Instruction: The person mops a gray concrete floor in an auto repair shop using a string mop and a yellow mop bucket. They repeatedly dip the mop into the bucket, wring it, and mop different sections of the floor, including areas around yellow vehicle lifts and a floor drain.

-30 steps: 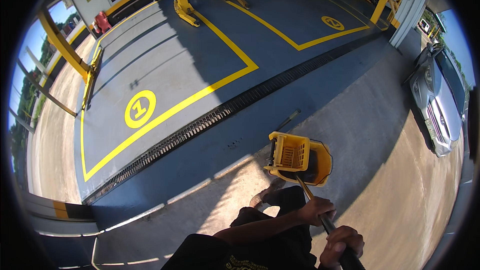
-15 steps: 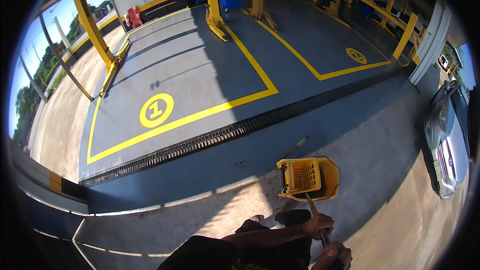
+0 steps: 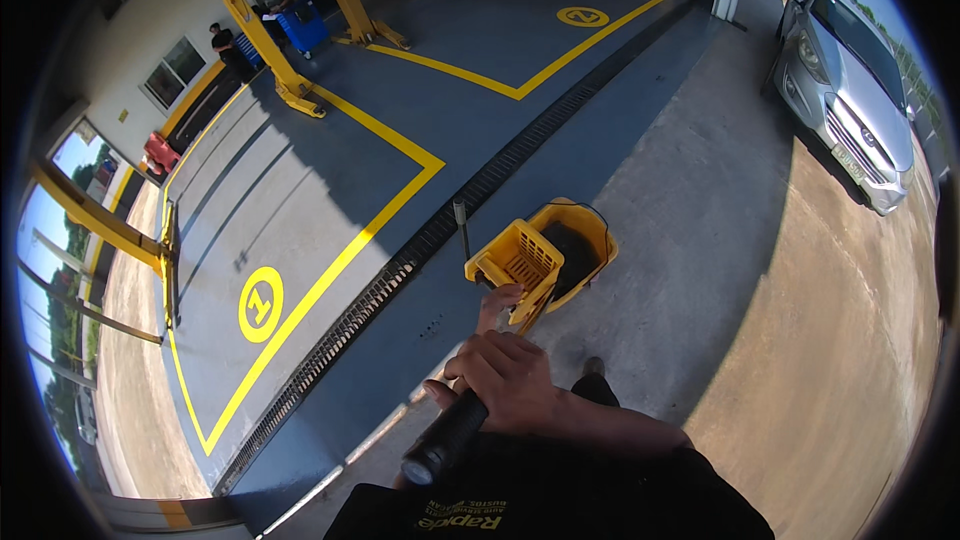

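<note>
A yellow mop bucket (image 3: 600,250) with a slotted wringer (image 3: 528,258) stands on the concrete just ahead of me. The mop handle (image 3: 440,445), with a black grip at its upper end, slants from close to my body toward the wringer side. My right hand (image 3: 503,372) is closed around the handle a little below that end. Farther down it, beside the wringer, my left hand (image 3: 496,308) has its bent fingers at the handle; my right hand hides part of it. Where the mop's lower end sits cannot be made out. The bucket's inside looks dark.
A grey upright lever (image 3: 461,225) rises beside the wringer. A black drain grate (image 3: 395,275) crosses the floor to the left. Beyond are yellow-lined bays, yellow lift posts (image 3: 255,35), a blue tool cart (image 3: 303,27) and two people. A silver car (image 3: 850,105) is parked at the right.
My view has turned rightward, and the bucket now appears higher and farther left. The handle now leans the other way, its top end to the left, with both hands still at it.
</note>
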Demonstrator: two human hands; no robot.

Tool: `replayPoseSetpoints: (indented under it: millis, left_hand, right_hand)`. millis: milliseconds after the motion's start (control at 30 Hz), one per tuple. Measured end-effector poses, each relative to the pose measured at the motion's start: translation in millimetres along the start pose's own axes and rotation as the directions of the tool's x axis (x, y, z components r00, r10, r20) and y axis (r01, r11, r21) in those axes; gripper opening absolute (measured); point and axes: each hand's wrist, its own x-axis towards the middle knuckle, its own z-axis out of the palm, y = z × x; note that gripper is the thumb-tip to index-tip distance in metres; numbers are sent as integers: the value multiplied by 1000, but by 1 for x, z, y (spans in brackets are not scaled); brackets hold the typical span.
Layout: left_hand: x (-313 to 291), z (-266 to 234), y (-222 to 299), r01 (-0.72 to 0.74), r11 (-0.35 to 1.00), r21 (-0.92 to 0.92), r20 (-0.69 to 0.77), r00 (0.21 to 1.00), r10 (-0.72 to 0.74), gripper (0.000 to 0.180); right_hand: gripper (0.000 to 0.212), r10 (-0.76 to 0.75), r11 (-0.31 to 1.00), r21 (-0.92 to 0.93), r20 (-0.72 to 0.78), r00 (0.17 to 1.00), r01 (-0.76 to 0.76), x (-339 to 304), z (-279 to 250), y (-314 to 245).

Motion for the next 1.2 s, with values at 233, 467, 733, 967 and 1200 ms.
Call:
replayPoseSetpoints:
  millis: [233, 467, 733, 967, 1200]
  left_hand:
    - [95, 134, 226, -387, 896, 216, -312, 842, 439, 65]
    - [110, 54, 219, -63, 883, 466, -846, 261, 465, 36]
    - [21, -82, 179, 115, 850, 515, -831, -178, 528, 44]
    - [91, -127, 147, 136, 867, 479, -866, -84, 492, 41]
    - [188, -108, 118, 123, 871, 475, -879, 14, 477, 42]
  right_hand:
    - [33, 313, 928, 136, 216, 925, -346, -46, -30, 179]
    - [21, 185, 894, 126, 770, 611, -429, -59, 45, 245]
    - [16, 115, 893, 31, 948, 296, -449, -64, 140, 230]
    - [16, 155, 864, 9, 947, 282, -504, -34, 177, 285]
    - [16, 239, 867, -38, 907, 348, -497, 11, 151, 352]
